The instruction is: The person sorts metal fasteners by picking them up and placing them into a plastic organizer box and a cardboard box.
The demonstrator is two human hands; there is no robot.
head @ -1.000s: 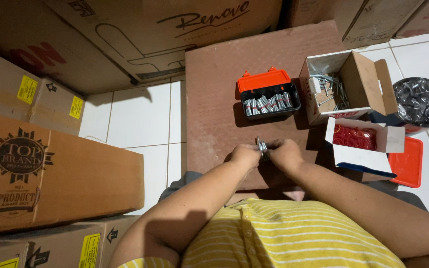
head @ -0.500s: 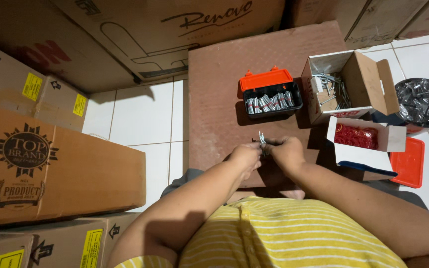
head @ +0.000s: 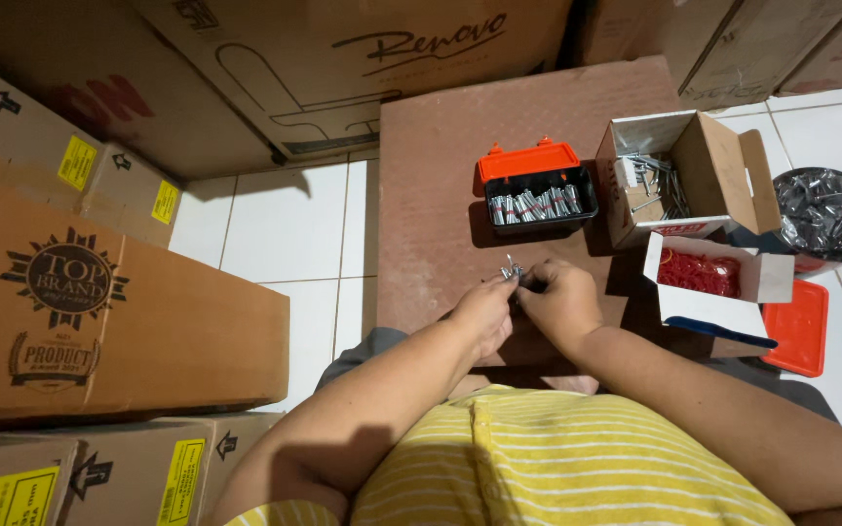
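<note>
My left hand [head: 485, 310] and my right hand [head: 561, 300] meet over a brown board [head: 431, 205], fingertips pinched together on a small bundle of metal screws [head: 512, 270]. Just beyond them sits a black tray with an orange lid [head: 536, 187], holding several silvery metal pieces in a row. To the right an open cardboard box [head: 676, 175] holds loose screws, and a white box [head: 708, 278] holds red rubber bands. Exactly how the small screws are gripped is hidden by my fingers.
Large cardboard cartons [head: 99, 302] line the left side and the back. A dark bag of shiny metal parts [head: 830, 216] and an orange lid [head: 796, 329] lie on the white tiled floor [head: 280, 234] at the right.
My hands have stayed together on the small screws, shifting only slightly. The view has drifted a little.
</note>
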